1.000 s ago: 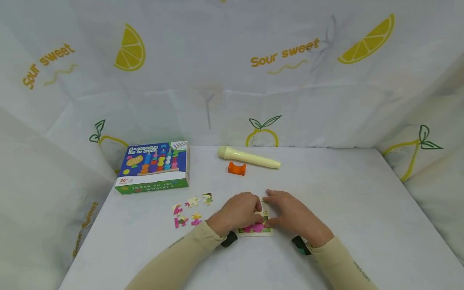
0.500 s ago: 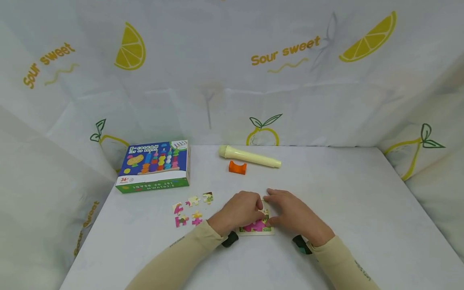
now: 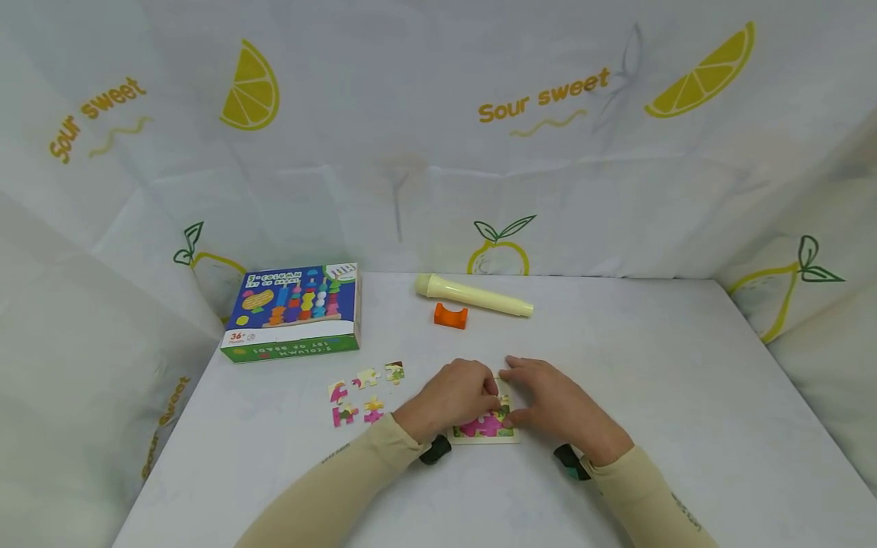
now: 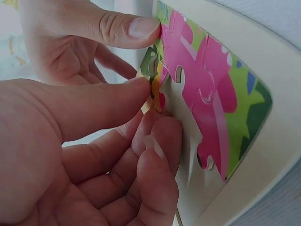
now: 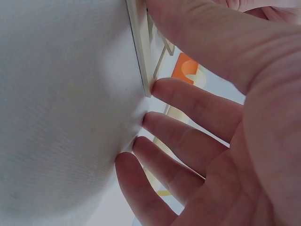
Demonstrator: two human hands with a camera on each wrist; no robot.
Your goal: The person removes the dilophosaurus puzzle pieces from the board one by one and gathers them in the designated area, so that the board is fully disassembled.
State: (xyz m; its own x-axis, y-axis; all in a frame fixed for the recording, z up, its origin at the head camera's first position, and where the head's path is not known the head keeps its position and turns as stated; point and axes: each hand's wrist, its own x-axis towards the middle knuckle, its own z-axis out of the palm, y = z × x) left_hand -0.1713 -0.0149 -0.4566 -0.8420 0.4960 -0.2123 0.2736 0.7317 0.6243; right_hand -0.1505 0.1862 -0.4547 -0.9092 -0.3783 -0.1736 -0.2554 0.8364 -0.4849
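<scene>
A small puzzle board (image 3: 503, 436) with a pink dinosaur picture (image 4: 207, 94) lies on the white table, its cream frame (image 4: 268, 155) showing in the left wrist view. My left hand (image 3: 452, 396) pinches a puzzle piece (image 4: 151, 66) between thumb and fingers, right at the open gap beside the pink pieces. My right hand (image 3: 558, 403) rests on the board's right side. Its thumb (image 4: 117, 26) presses on the picture's top edge, and its straight fingers (image 5: 188, 101) touch the board's edge (image 5: 138, 52). Most of the board is hidden under both hands in the head view.
Several loose puzzle pieces (image 3: 363, 392) lie to the left of the hands. A blue and green toy box (image 3: 294, 312) sits at the back left. A pale yellow cylinder (image 3: 473, 295) and an orange block (image 3: 450, 315) lie behind the hands.
</scene>
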